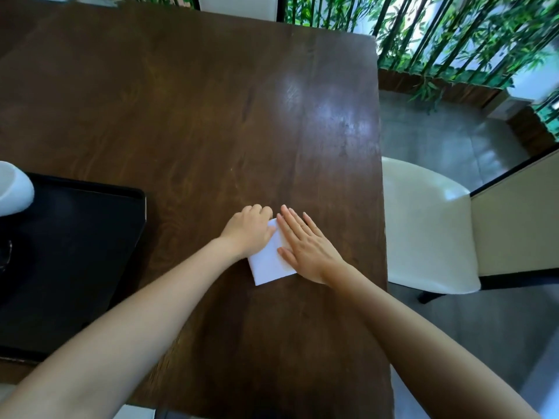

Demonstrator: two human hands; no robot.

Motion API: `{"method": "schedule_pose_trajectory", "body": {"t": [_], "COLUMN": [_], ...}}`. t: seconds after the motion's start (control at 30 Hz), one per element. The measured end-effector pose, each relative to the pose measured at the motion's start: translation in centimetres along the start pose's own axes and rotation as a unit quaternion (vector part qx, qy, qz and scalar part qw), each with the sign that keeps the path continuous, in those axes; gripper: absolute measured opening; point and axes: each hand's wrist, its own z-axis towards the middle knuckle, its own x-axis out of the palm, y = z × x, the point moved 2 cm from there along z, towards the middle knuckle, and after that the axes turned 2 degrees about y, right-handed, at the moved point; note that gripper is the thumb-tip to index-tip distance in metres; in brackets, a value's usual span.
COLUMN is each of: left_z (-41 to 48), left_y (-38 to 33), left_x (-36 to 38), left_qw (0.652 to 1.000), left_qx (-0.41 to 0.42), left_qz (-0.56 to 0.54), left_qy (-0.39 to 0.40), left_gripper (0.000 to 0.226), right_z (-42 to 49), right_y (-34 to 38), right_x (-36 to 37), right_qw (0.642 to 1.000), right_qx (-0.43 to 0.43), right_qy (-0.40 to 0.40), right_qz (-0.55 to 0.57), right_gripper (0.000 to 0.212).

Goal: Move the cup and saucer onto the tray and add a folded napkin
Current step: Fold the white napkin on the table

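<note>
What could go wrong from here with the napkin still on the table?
The napkin lies on the table, pressed flat by the right hand; lifting it carelessly may undo the fold. The tray sits to the left with a white cup at its far edge, which a reaching left hand might bump.

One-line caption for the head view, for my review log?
Both hands, left and right, press a white napkin flat on the wooden table, right of the black tray.
</note>
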Motion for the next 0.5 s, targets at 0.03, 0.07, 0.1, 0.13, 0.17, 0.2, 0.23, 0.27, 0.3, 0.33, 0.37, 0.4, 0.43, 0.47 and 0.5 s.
{"method": "schedule_pose_trajectory", "body": {"t": [0.03,0.07,0.1,0.13,0.17,0.2,0.23,0.27,0.3,0.33,0.37,0.4,0.43,0.47,0.5], "left_z": [0.2,0.4,0.5,0.6,0.6,0.5,0.3,0.1,-0.1,-0.3,-0.6,-0.9,-1.3,-1.7,-2.0], "left_y": [0.2,0.3,0.4,0.4,0.4,0.2,0.0,-0.2,-0.5,-0.7,-1.0,-1.3,-1.7,-2.1,-2.6], "left_x": [-0.1,-0.1,-0.1,0.0,0.1,0.2,0.3,0.4,0.5,0.6,0.7,0.8,0.9,0.9,0.8], "left_qw": [0.999,0.996,0.994,0.991,0.986,0.979,0.969,0.961,0.954,0.947,0.936,0.918,0.895,0.871,0.851], "left_qx": [-0.010,-0.021,-0.032,-0.043,-0.054,-0.065,-0.077,-0.088,-0.102,-0.118,-0.137,-0.158,-0.175,-0.185,-0.188], "left_qz": [-0.045,-0.077,-0.098,-0.115,-0.140,-0.173,-0.209,-0.239,-0.263,-0.289,-0.322,-0.364,-0.409,-0.448,-0.480], "left_qy": [0.015,0.025,0.034,0.048,0.067,0.088,0.104,0.107,0.096,0.072,0.037,-0.003,-0.041,-0.075,-0.102], "left_gripper": [0.027,0.028,0.029,0.030,0.031,0.031,0.031,0.032,0.032,0.031,0.030,0.031,0.031,0.031,0.030], "right_z": [-0.1,-0.1,-0.1,-0.2,-0.3,-0.4,-0.6,-0.8,-1.1,-1.5,-1.9,-2.4,-2.7,-2.7,-2.5], "right_y": [-0.2,-0.4,-0.7,-1.0,-1.3,-1.7,-2.1,-2.4,-2.6,-2.6,-2.4,-2.0,-1.4,-0.8,-0.3], "right_x": [-0.1,-0.2,-0.2,-0.4,-0.5,-0.6,-0.8,-1.0,-1.2,-1.3,-1.4,-1.6,-1.7,-1.9,-2.1], "right_qw": [1.000,1.000,1.000,1.000,1.000,1.000,1.000,1.000,0.997,0.990,0.975,0.953,0.925,0.892,0.854], "right_qx": [-0.008,-0.015,-0.022,-0.027,-0.027,-0.019,-0.002,0.025,0.065,0.117,0.175,0.231,0.279,0.313,0.338], "right_qy": [0.001,0.002,0.002,0.001,0.001,0.001,-0.002,-0.009,-0.025,-0.050,-0.085,-0.124,-0.155,-0.172,-0.174], "right_qz": [-0.003,-0.006,-0.007,-0.007,-0.006,-0.004,0.000,0.011,0.031,0.064,0.106,0.152,0.207,0.276,0.355], "right_gripper": [0.064,0.064,0.065,0.066,0.067,0.069,0.071,0.072,0.070,0.066,0.060,0.053,0.047,0.042,0.040]}}
